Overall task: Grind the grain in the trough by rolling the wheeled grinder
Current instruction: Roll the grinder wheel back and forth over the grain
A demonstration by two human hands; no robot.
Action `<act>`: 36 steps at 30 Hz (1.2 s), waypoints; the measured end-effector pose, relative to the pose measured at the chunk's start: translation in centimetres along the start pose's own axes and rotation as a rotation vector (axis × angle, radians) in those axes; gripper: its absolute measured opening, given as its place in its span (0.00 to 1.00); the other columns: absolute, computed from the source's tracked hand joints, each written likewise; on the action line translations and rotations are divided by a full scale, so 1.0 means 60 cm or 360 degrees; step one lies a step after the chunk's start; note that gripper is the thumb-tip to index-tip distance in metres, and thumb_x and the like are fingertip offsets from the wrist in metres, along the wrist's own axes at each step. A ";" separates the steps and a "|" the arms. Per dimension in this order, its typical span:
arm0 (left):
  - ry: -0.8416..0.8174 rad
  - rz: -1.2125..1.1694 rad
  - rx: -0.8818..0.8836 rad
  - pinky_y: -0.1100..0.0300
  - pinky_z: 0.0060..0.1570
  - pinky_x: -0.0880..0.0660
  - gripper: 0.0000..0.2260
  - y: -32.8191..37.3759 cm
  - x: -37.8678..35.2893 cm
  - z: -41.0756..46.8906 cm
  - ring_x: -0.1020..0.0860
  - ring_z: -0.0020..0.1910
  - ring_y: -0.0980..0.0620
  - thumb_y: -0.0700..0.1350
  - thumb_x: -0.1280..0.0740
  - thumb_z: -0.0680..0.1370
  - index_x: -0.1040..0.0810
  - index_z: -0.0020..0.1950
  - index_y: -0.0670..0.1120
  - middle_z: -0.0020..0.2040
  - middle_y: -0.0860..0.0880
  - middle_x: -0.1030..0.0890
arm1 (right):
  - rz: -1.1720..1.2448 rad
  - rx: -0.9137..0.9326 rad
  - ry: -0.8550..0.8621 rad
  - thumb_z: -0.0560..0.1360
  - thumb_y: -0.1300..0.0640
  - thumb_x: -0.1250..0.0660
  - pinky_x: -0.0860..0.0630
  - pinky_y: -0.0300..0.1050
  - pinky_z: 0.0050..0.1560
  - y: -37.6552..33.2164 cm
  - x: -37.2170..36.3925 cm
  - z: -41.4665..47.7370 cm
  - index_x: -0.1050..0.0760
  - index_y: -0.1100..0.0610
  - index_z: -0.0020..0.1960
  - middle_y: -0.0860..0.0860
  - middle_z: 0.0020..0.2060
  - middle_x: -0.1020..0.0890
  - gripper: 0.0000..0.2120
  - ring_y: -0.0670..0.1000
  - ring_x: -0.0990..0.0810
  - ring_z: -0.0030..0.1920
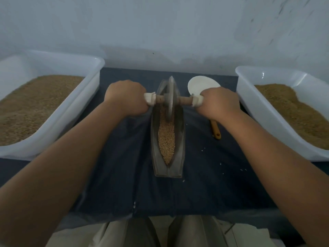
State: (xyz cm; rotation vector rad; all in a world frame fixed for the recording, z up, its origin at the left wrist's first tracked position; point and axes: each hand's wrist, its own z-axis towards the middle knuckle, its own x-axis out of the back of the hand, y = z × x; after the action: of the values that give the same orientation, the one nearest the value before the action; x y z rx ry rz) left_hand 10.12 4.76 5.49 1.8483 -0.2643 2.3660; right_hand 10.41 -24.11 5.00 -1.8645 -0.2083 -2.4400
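1. A pale grey wall stands behind a surface covered with a dark blue cloth.
2. The left hand and the right hand each close around one white-wrapped end of the axle of the wheeled grinder.
3. Its wheel stands upright in the far half of the trough, which lies from near to far in the middle of the cloth. The grain fills the channel from the wheel to the near tip and looks mostly whole.
4. If one hand pushes harder than the other, the wheel may tilt, climb the trough wall and throw grain out. A few pale bits lie on the cloth to the right.
5. Nothing holds the trough, so a strong stroke may slide it on the cloth.
6. The right hand is just above a white scoop and may knock it.
7. The left tub and the right tub, both holding brown grain, stand clear at the sides.
8. No brand, label or writing can be read anywhere.
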 end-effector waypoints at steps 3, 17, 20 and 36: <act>-0.0086 -0.0016 -0.0060 0.57 0.34 0.31 0.13 -0.004 0.004 -0.053 0.24 0.34 0.49 0.61 0.37 0.72 0.25 0.36 0.53 0.35 0.54 0.23 | -0.0064 0.0088 0.0027 0.77 0.34 0.45 0.33 0.45 0.33 -0.001 0.007 -0.051 0.26 0.48 0.38 0.46 0.34 0.25 0.21 0.54 0.24 0.37; -0.0013 0.0080 -0.0001 0.56 0.35 0.32 0.12 -0.002 0.001 0.011 0.27 0.32 0.48 0.60 0.35 0.71 0.22 0.38 0.51 0.35 0.53 0.23 | 0.0045 -0.0021 0.0090 0.78 0.33 0.43 0.28 0.48 0.38 0.000 -0.010 -0.012 0.27 0.50 0.37 0.47 0.33 0.23 0.23 0.56 0.21 0.38; -0.0061 0.0118 -0.0104 0.57 0.34 0.33 0.11 -0.001 0.016 -0.007 0.28 0.31 0.51 0.59 0.34 0.71 0.25 0.36 0.52 0.34 0.53 0.24 | 0.0024 -0.0017 0.0053 0.77 0.30 0.49 0.28 0.47 0.37 0.002 -0.013 -0.043 0.25 0.48 0.39 0.46 0.34 0.23 0.26 0.54 0.23 0.39; -0.0047 -0.0021 0.0042 0.56 0.36 0.30 0.14 -0.002 0.000 -0.005 0.23 0.35 0.48 0.60 0.35 0.73 0.23 0.36 0.51 0.36 0.52 0.22 | -0.0018 0.0022 0.0121 0.78 0.38 0.38 0.32 0.45 0.34 -0.010 0.009 -0.011 0.27 0.50 0.35 0.49 0.32 0.22 0.20 0.53 0.26 0.33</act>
State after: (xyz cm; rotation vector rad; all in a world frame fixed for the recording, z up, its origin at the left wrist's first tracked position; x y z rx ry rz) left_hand 9.87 4.95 5.40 1.8917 -0.2242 2.3469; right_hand 9.54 -23.57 5.33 -1.7656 -0.2316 -2.5048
